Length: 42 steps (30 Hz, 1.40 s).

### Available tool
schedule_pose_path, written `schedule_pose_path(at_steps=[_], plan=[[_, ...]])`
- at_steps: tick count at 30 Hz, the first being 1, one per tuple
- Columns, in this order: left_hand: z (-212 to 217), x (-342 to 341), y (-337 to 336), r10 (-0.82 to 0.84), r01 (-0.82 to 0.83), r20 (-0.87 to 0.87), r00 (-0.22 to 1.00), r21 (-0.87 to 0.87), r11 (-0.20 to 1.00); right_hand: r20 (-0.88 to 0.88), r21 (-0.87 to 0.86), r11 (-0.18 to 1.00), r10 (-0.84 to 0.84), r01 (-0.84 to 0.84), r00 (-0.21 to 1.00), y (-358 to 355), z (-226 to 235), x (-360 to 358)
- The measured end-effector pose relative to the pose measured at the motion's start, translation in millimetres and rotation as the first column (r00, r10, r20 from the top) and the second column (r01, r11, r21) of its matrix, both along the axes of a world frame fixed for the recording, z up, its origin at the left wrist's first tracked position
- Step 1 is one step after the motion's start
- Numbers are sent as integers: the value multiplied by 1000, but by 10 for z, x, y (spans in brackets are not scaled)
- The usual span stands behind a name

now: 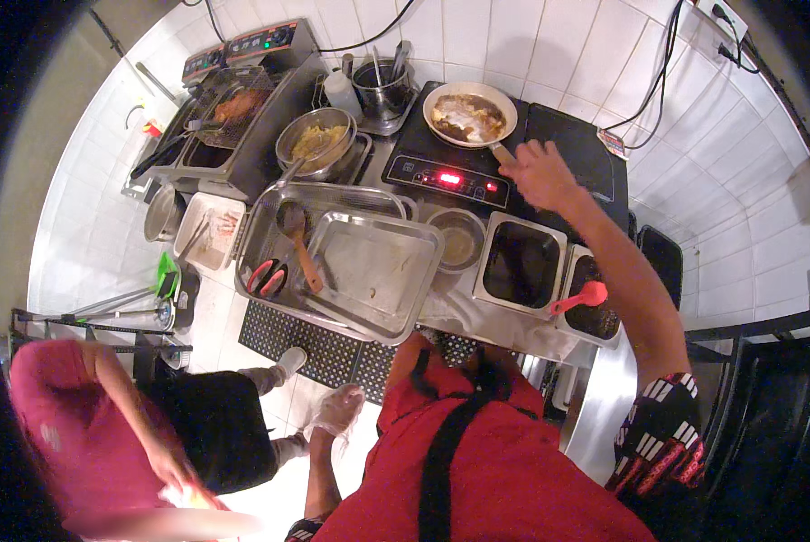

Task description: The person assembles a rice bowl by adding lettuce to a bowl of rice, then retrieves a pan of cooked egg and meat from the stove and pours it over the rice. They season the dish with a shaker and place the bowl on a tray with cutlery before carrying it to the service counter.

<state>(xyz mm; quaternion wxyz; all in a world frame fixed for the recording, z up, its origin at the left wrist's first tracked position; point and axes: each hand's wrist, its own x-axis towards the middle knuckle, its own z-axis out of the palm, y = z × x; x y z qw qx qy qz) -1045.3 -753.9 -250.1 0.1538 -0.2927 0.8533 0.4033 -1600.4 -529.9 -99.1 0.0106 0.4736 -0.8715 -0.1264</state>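
Observation:
A light-coloured frying pan (429,116) sits on the far black induction cooker (405,149), with brown sauce and a whitish food (466,116) in it. Its handle points toward me, and my right hand (542,174) is closed around it, bare. My left hand (335,411) hangs low at my left side in a thin clear plastic glove, apart from the counter. The loose plastic blurs its fingers, so I cannot tell whether they are closed; no object shows in it.
Along the counter's near side stand a metal tray (428,280), a bowl (479,239), a dark sauce container (558,239) and a red spoon (590,295). A fryer (233,149) and a strainer (281,135) are farther left. Another person (71,434) works at the lower left.

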Motion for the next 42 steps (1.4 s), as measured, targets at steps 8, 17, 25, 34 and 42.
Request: schedule_pose_path(at_steps=[8, 17, 25, 34, 42], plan=[[-299, -182, 51, 75, -79, 127, 989, 30, 996, -219, -23, 986, 159, -168, 963, -45, -632, -30], [-41, -373, 155, 23, -21, 75, 997, -29, 999, -192, -413, 893, 106, -178, 976, -372, -624, -75], [1, 39, 96, 368, -381, 102, 924, 179, 907, 421, -150, 892, -333, 427, 844, -75, -400, -377], [952, 52, -612, 629, -595, -158, 761, 215, 774, 986, 88, 592, 64, 801, -156, -184, -297, -499], [1485, -1525, -1855, -49, 13, -51, 998, -550, 835, 999, 23, 408, 26, 913, -37, -460, -149, 91]])
